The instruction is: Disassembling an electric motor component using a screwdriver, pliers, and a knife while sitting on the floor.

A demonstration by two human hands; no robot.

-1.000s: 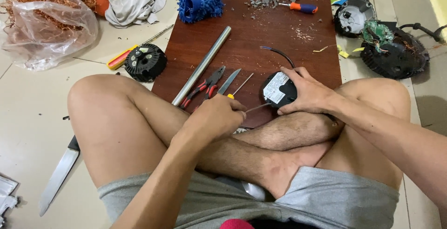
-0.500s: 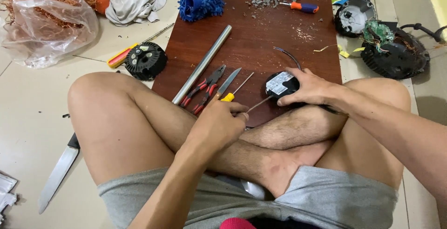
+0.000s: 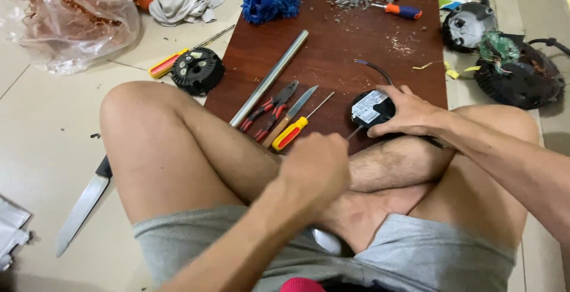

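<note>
Right hand (image 3: 409, 114) spread over a round black plastic device (image 3: 371, 109) with pale label, on dark wooden board (image 3: 332, 60), left hand (image 3: 314, 170) fisted around thin metal tool (image 3: 354, 132), its handle hidden, tip touching device, yellow-handled screwdriver (image 3: 297, 127) just beyond left hand.

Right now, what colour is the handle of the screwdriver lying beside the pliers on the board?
Yellow with red, clearest in the head view: the screwdriver handle.
</note>
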